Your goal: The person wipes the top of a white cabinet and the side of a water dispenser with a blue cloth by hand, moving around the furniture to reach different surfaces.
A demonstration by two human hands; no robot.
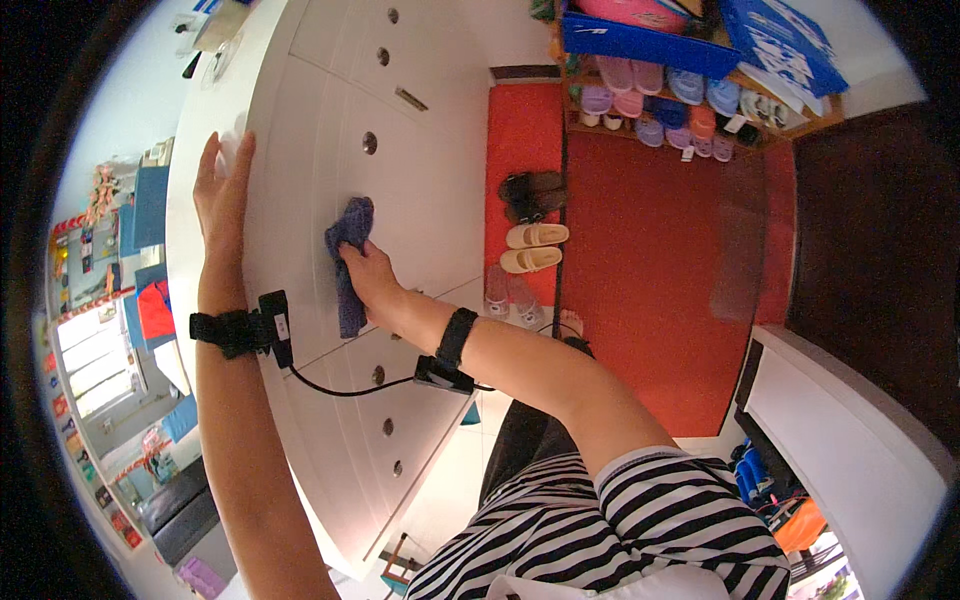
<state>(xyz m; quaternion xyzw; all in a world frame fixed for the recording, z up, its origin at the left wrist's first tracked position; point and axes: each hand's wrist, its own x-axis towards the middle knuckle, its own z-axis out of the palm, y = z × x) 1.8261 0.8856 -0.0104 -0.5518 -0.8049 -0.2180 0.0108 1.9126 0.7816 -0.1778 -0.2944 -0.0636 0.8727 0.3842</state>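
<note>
My right hand [372,280] grips a dark blue cloth [350,225] against the front of a white cabinet [430,180]. The bunched upper part of the cloth lies just below a round metal knob [369,143], and its lower part hangs beneath my fingers. My left hand [222,190] rests at the cabinet's top edge with thumb and fingers apart, holding nothing. Each of my wrists wears a black strap with a small black box, and a black cable [345,392] runs between them.
Several more knobs dot the cabinet's doors and drawers. Sandals and slippers [535,236] stand on a red mat [660,270] to the right. Beyond it is a shoe rack [690,125] full of clogs, with blue boxes [640,38] on top. A white panel [850,400] stands at right.
</note>
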